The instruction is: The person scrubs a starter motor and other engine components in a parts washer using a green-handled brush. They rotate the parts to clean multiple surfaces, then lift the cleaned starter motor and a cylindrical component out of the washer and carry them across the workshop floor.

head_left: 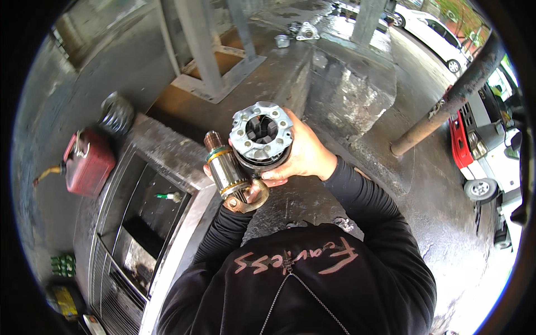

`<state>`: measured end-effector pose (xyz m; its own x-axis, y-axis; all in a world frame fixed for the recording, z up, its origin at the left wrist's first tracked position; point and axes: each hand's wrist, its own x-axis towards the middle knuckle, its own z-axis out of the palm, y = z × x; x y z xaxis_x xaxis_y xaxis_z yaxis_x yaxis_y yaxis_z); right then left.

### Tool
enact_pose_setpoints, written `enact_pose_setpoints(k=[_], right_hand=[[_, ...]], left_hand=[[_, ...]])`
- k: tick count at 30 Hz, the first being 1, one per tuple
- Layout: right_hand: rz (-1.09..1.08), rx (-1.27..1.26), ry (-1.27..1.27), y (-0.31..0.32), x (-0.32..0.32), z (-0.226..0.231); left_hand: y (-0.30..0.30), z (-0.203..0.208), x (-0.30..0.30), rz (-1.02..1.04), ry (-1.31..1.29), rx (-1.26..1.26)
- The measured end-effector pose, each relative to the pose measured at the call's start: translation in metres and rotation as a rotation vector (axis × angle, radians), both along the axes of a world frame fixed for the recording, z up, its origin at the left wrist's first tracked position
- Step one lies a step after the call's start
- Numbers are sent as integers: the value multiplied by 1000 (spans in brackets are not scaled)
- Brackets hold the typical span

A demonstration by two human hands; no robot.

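My right hand (307, 146) grips a round metal housing (262, 131) from its right side, fingers wrapped around it. The housing has a silver, scalloped flange with holes around its rim, a dark body below, and dark blocks inside its bore. Beside it on the left, a motor armature (228, 173) is tilted, its splined shaft end pointing up. My left hand (255, 192) holds the armature near its lower end, where a brass-coloured curved piece shows; most of that hand is hidden behind the parts. The armature and housing are side by side, close together.
A red fuel can (92, 162) stands at the left near a clear plastic container (116, 111). Below is a metal-framed recess (151, 195) with a small green-handled item. Ahead are a steel stand (209, 72) and a concrete block (349, 89). A rusty pole (446, 109) and parked vehicles are at right.
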<state>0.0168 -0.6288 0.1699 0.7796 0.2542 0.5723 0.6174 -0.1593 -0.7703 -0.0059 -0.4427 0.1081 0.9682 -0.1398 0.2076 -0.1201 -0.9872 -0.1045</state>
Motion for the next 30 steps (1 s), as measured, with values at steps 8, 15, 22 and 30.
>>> enact_pose_setpoints(k=[8,15,22,30], right_hand=[[18,-91,85,-117,71,10],[113,3,108,-153,192,1],[129,-110,23,-178,320,-4],[250,-80,-80,-190,426,-16]], left_hand=[[-108,-20,100,935,-1299,2568],[-144,-41,218,683,-835,3199],[-175,-42,335,522,-545,3394],[-201,-52,413,831,423,3976]])
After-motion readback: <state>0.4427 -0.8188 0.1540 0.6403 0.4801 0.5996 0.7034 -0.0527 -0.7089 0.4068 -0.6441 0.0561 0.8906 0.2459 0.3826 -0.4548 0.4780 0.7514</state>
